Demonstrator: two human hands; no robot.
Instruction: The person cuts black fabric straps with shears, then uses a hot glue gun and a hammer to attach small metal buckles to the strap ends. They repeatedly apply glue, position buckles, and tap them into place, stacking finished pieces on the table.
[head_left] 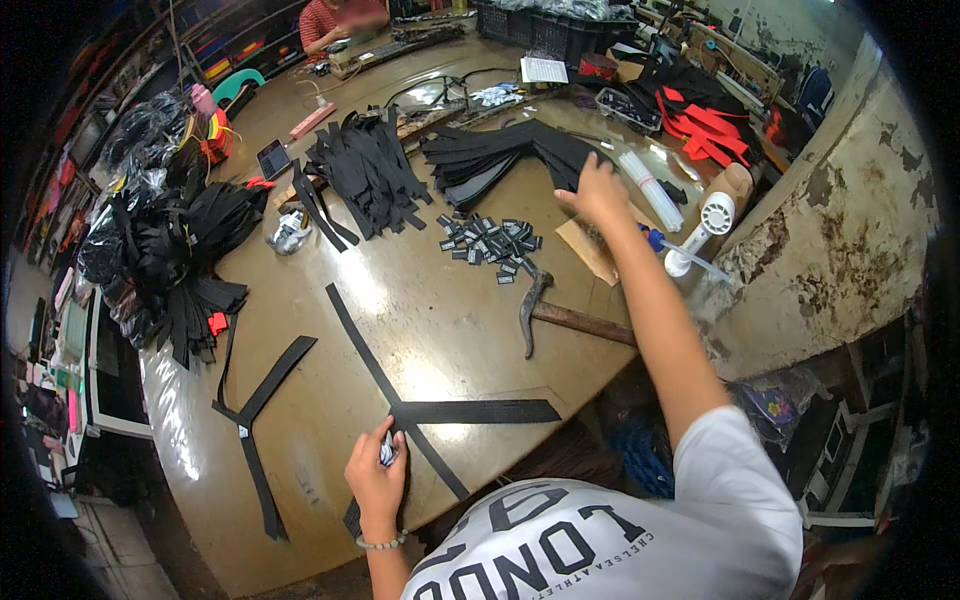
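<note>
Close to the table's front edge, my left hand [376,482] is closed on a small white-and-dark piece [387,448]; its exact kind is unclear. That hand rests beside black webbing straps [470,411] laid out in a branching shape. My right hand [600,198] reaches far forward, thumb and fingers apart, at the right end of a fanned stack of long black strips [500,148]. Left of the middle lies a Y-shaped black strap [262,470] with a small pale tag at its joint. Several small black labels [488,240] are heaped below the stack.
A hammer [575,318] lies under my right forearm. Beside that arm are a glue gun [712,215], clear glue sticks [652,190] and cardboard [588,250]. More black strips [368,170], a phone [272,158] and bagged straps [180,235] lie left. A person [340,25] sits opposite.
</note>
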